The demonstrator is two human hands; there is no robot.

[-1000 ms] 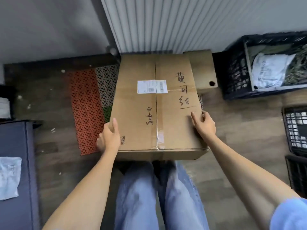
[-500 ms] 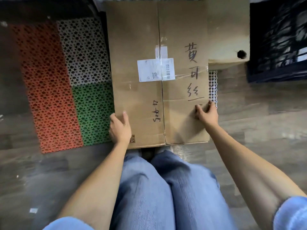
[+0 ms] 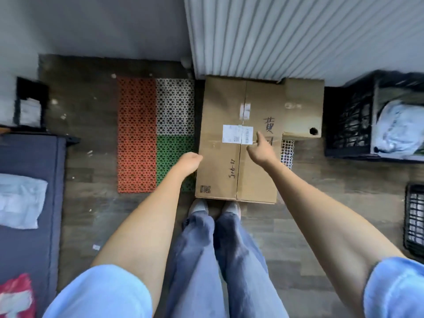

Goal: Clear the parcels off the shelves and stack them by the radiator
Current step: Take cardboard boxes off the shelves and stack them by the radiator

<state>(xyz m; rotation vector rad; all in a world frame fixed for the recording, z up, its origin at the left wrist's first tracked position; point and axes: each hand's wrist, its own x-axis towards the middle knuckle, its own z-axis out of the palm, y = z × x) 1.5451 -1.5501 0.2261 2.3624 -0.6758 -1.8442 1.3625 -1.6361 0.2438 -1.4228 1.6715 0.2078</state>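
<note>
A: Right, where does the large cardboard box (image 3: 238,143) sit at this moment?

B: On the floor (image 3: 91,157), its far end against the foot of the radiator (image 3: 298,35), with a smaller cardboard box (image 3: 302,106) tucked just beside it on the right. The person's shoes (image 3: 199,206) are at its near edge.

A: And the hands?

B: Neither is gripping anything. The left hand (image 3: 189,160) hovers at the box's left edge with its fingers loosely curled, holding nothing. The right hand (image 3: 261,149) is above the lid near the shipping label (image 3: 237,133), with its fingers (image 3: 260,135) relaxed and stretched forward.

A: How would that box handle if it needs shifting?

B: It looks stiff and square, taped down the middle seam, so the walls should keep their shape. Judging by its bulk, it likely wants two hands. The cardboard is smooth, so a flat press on the sides could slip.

A: Where to take hold, then?

B: Opposite long sides, low down, palms under the bottom edges near the corners. The lid is flat enough to take another parcel stacked on top.

A: Anything nearby to mind?

B: A perforated mat (image 3: 156,134) lies to the left and a black crate (image 3: 371,115) to the right.
</note>
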